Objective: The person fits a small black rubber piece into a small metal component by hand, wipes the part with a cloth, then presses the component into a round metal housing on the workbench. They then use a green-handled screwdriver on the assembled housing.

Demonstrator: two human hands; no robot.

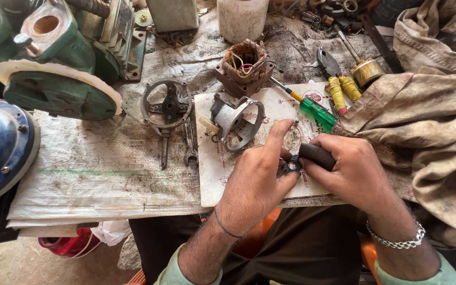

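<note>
Hands (262,174) (352,171) work beside board edge (207,198), rags (434,137) crowding right.

Both hands (259,177) (352,169) together, fingers curled

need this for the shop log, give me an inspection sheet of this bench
surface: stained woven sheet with a white board on it
job's things: small dark part, black-handled tool
clutter: green screwdriver, yellow pliers, metal housing, ring bracket
grip: left hand pinches the part; right hand closed on the tool
cables: coloured wires in the wound stator
surroundings: green pump, dirty rags
</note>
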